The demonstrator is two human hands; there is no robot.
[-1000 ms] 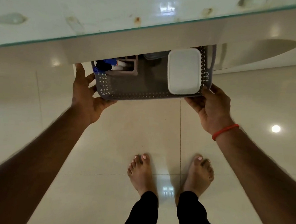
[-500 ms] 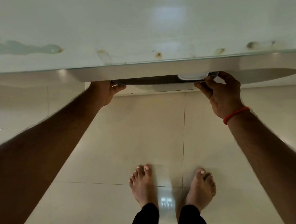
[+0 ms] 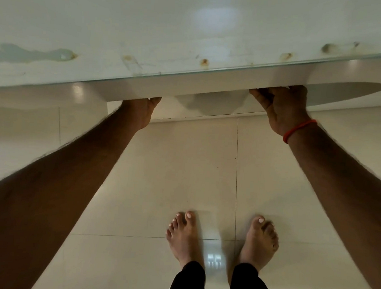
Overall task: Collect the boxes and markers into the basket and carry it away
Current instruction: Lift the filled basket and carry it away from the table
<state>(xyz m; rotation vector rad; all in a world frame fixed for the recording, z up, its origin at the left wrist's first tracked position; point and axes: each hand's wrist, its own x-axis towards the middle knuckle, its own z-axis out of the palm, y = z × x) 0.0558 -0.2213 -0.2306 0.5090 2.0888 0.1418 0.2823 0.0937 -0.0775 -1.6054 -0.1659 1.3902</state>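
The grey basket with its white box and markers is out of sight, hidden under the white tabletop [image 3: 191, 44]. Both my arms reach forward beneath the table's front edge. My left hand [image 3: 140, 110] goes under the edge, and its fingers are hidden there. My right hand [image 3: 281, 105], with a red thread on the wrist, has its fingers curled right at the edge. The two hands stay about a basket's width apart, in the same hold as before.
The glass-covered tabletop fills the upper half of the view, with rust-like stains along its front edge [image 3: 204, 62]. Below lies a glossy cream tiled floor [image 3: 172, 176]. My bare feet [image 3: 184, 237] stand on it, close to the table.
The basket, in full view between my hands a second ago, has gone forward under the tabletop until nothing of it shows. Both hands followed it to the table's edge.
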